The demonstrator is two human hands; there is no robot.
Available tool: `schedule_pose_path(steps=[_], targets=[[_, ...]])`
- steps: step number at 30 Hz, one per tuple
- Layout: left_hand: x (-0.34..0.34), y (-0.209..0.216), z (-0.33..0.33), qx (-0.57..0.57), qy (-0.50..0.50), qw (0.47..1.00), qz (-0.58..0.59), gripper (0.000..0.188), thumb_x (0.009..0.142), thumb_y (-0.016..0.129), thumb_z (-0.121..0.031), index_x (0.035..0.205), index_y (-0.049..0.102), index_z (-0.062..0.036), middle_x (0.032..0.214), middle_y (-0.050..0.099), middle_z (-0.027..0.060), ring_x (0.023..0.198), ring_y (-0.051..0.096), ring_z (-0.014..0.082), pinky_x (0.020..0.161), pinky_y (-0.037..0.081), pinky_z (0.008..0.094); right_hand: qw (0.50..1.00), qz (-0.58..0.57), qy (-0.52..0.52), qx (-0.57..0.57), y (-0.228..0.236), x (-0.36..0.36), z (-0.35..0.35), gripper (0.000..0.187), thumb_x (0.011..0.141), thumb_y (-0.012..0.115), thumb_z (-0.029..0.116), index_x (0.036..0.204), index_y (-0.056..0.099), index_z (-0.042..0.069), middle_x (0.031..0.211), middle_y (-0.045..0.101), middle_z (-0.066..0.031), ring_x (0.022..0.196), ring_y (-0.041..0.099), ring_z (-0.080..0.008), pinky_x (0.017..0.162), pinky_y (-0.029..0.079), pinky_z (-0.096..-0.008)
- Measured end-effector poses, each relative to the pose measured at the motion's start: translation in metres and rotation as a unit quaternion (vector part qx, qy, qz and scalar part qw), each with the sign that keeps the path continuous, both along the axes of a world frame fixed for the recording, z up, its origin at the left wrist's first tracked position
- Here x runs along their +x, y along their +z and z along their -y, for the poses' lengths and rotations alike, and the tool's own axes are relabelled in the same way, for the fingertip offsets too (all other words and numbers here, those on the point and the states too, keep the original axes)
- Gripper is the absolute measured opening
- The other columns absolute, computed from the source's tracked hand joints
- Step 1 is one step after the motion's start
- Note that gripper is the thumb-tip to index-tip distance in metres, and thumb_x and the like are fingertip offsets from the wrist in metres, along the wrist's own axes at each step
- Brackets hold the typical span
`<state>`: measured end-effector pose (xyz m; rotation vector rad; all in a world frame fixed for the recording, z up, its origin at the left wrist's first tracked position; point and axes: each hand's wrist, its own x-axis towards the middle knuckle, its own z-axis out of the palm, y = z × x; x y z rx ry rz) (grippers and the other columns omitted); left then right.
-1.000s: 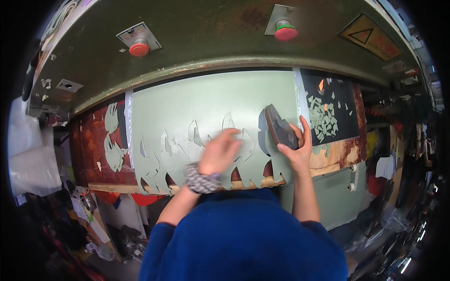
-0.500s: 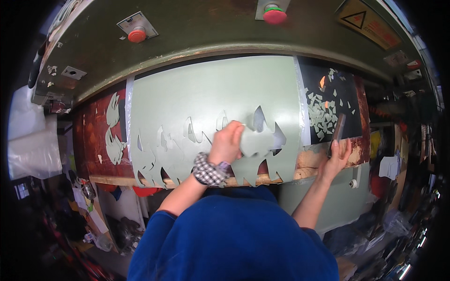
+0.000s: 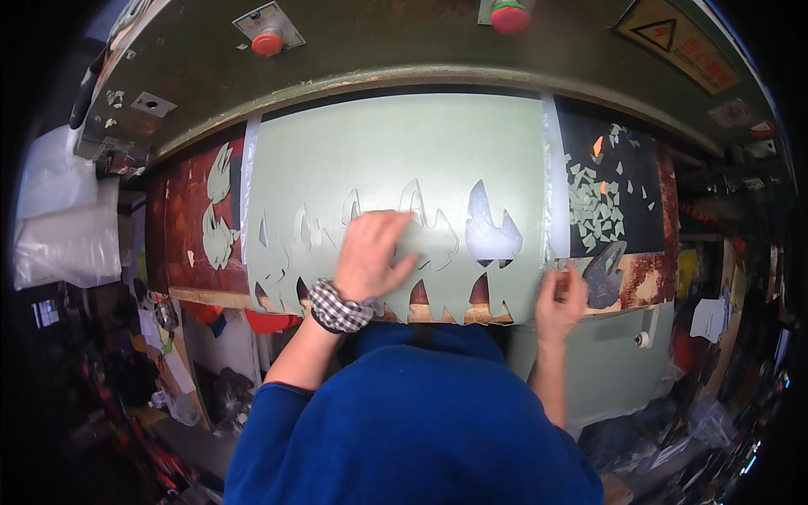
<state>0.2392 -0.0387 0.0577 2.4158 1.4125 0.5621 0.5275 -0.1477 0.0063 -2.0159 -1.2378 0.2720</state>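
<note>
A wide pale green sheet [image 3: 337,135] lies across the worktable, with leaf-like shapes cut along its near part. Over it is my left hand [image 3: 370,257], fingers stretched and thumb apart, fingertips at a cut shape still lying in the sheet [image 3: 412,198]. Right of that is an opening [image 3: 488,231] in the sheet, showing a pale layer below. Off the sheet's right edge my right hand [image 3: 562,307] is half curled, thumb and fingers apart, nothing visible in it. Beside it a dark, curved-edged cutting die [image 3: 604,282] rests on the worn board, not touching my hand.
Cut green pieces [image 3: 219,240] are stacked on the red-brown board at left. Many small green scraps [image 3: 593,202] and a few orange ones lie on a black mat at right. A green machine beam [image 3: 379,50] with red push buttons [image 3: 268,42] spans the far side.
The piece my left hand was lifting has left the sheet, exposing the opening; my left hand has moved left. My right hand has let go of the die, which now lies on the board.
</note>
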Motion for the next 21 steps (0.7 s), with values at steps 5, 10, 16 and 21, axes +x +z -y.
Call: schedule_pose_path(steps=[5, 10, 16, 21], targets=[[0.008, -0.021, 0.013, 0.025, -0.121, 0.992, -0.028, 0.054, 0.071, 0.073, -0.013, 0.122, 0.057, -0.0101, 0.131, 0.049, 0.0144, 0.125, 0.044, 0.0329, 0.106, 0.036, 0.0492, 0.994, -0.102, 0.03, 0.007, -0.01, -0.034, -0.005, 0.047, 0.086, 0.065, 0.011, 0.128, 0.049, -0.002, 0.113, 0.061, -0.0228, 0.099, 0.062, -0.0361, 0.085, 0.048, -0.04], [-0.002, -0.032, 0.007, 0.127, -0.087, 0.988, 0.002, 0.037, 0.077, 0.067, -0.008, 0.113, 0.06, -0.0055, 0.099, 0.061, 0.0162, 0.091, 0.061, 0.0299, 0.076, 0.052, 0.0408, 0.991, -0.105, 0.063, 0.044, -0.007, -0.033, 0.006, 0.048, 0.087, 0.065, 0.011, 0.13, 0.048, -0.001, 0.113, 0.062, -0.023, 0.096, 0.063, -0.0347, 0.083, 0.049, -0.0391], [-0.066, 0.012, -0.027, 0.16, 0.187, 0.953, 0.178, 0.026, 0.085, 0.056, 0.001, 0.111, 0.06, -0.0004, 0.076, 0.064, 0.015, 0.061, 0.062, 0.0289, 0.053, 0.048, 0.0381, 0.991, -0.064, -0.032, -0.114, 0.028, -0.035, 0.031, 0.043, 0.082, 0.066, 0.005, 0.123, 0.054, -0.003, 0.097, 0.06, -0.0164, 0.084, 0.06, -0.0226, 0.076, 0.048, -0.0339], [-0.081, 0.0, 0.018, 0.163, -0.144, 0.975, -0.037, 0.046, 0.073, 0.062, -0.001, 0.119, 0.056, -0.0012, 0.121, 0.057, 0.0184, 0.109, 0.058, 0.0334, 0.097, 0.048, 0.0432, 0.989, 0.03, 0.107, 0.098, 0.039, -0.066, -0.001, 0.034, 0.08, 0.069, 0.003, 0.112, 0.059, -0.005, 0.098, 0.06, -0.0141, 0.068, 0.06, -0.0186, 0.06, 0.05, -0.0308]])
